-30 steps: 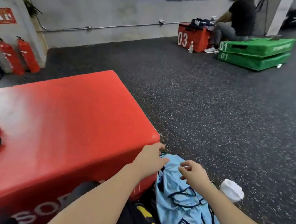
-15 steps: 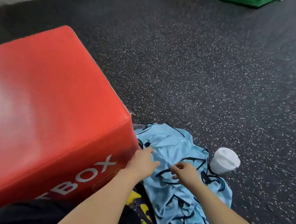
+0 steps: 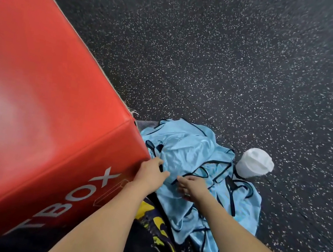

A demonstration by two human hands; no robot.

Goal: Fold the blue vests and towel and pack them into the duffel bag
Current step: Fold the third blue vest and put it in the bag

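Both forearms reaching in from bottom of frame, converging at lower centre. Left hand (image 3: 150,174) palm down on near-left edge of vests (image 3: 184,156), right against corner of red box (image 3: 42,94); fingers curled into the cloth, gripping a fold. Right hand (image 3: 192,187) just beside it, knuckles up, fingers bent down and pinching fabric with dark trim; exact fingertip contact hidden under the hand.

Vests: crumpled light-blue pile with dark binding, on speckled floor (image 3: 257,63) at lower centre, touching box's right face. Unfolded, several layers tangled. Long axis runs roughly from upper left near box corner to lower right of frame; no clear neck or hem direction readable.

White roll (image 3: 255,162) (towel, probably) lying on its side just right of pile, touching or nearly touching its edge, round end facing up-right.

Dark garment with yellow marks (image 3: 155,225) below the hands, between the forearms. Box fills left half of frame, "BOX" lettering on near face.
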